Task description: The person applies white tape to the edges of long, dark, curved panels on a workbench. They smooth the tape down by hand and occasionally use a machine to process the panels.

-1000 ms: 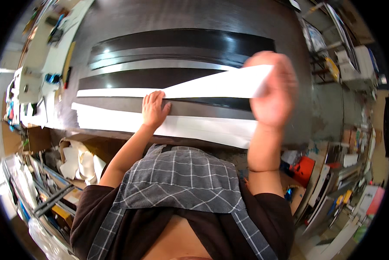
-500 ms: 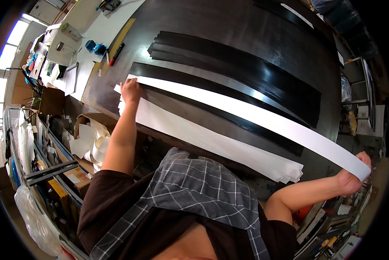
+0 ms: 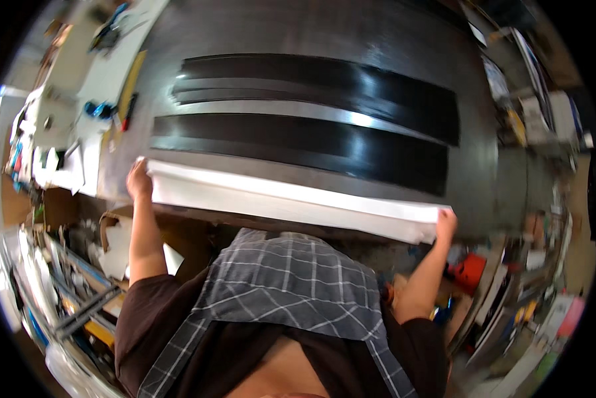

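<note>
Stretched between my hands is a long white strip, apparently paper or thin sheet. My left hand pinches its left end, and my right hand grips its right end. Directly under and in front of it, along the near edge of the dark table, lies a stack of white strips. Whether the held strip touches the stack cannot be told. Just beyond lies a wide black strip with a shiny surface. Farther back are several overlapping black strips.
The dark table spreads ahead. At its left are a red-and-black marker, a blue object and a yellow strip along the edge. A cardboard box stands below left; shelving and a red item are at the right.
Both hands have brought the white strip off the black one and toward me, over the white stack. My right hand has come inward to the left. The head view has shifted too.
</note>
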{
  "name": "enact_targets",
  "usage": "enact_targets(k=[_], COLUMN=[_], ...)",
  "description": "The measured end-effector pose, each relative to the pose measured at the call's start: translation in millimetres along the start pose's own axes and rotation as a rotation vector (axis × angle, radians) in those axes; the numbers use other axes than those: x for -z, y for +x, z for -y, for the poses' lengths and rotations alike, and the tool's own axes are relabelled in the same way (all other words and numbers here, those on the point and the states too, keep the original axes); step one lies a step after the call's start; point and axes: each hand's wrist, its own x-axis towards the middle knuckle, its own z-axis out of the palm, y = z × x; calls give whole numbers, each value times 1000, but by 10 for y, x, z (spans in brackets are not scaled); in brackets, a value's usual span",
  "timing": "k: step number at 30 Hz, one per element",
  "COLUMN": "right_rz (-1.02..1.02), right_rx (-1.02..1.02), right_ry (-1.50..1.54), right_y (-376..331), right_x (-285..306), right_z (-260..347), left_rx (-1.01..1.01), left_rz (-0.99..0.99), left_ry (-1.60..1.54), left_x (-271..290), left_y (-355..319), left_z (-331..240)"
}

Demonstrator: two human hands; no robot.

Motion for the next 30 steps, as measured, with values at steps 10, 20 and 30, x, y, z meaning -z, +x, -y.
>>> enact_targets(k=[10, 20, 30], right_rz=[-114, -210, -302], right_rx=[-41, 35, 16], right_ry=[-129, 235, 982], right_y=[705, 413, 1267], right_x=[-154, 453, 505], right_z=[623, 1151, 1204], left_rx=[-653, -793, -812], left_rz=[39, 256, 86], left_ry=[-329, -201, -237], left_x=[-164, -105, -247], left_y=[-1436, -2126, -1717], left_z=[-3030, -4006, -4714])
